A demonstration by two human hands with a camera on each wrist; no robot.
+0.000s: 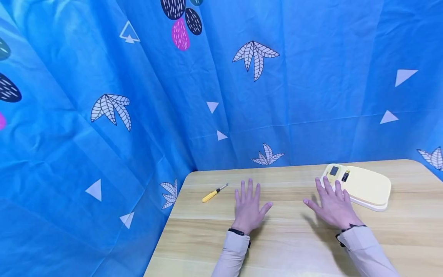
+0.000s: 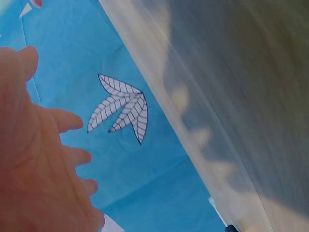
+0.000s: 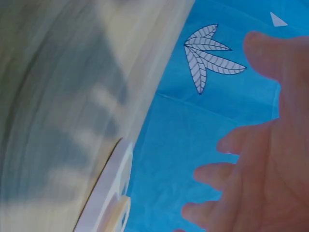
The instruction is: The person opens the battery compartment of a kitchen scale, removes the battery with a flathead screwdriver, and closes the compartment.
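Scale (image 1: 360, 186) sits just at one o'clock of the flat, spread right hand (image 1: 333, 207); the left hand (image 1: 248, 207), also spread, is farther, nearer the screwdriver (image 1: 214, 193).

No readable text, scale (image 1: 363, 186) display too small to tell

Makeshift recording booth, not lived-in room. Blue printed cloth backdrop (image 1: 138, 115) with leaf and triangle pattern hung on all sides, creased, hiding walls. Light wood-grain table (image 1: 294, 246) in corner. Only props: small yellow-handled screwdriver (image 1: 214, 193), pale yellow digital scale (image 1: 363, 186). Staged tabletop setup.
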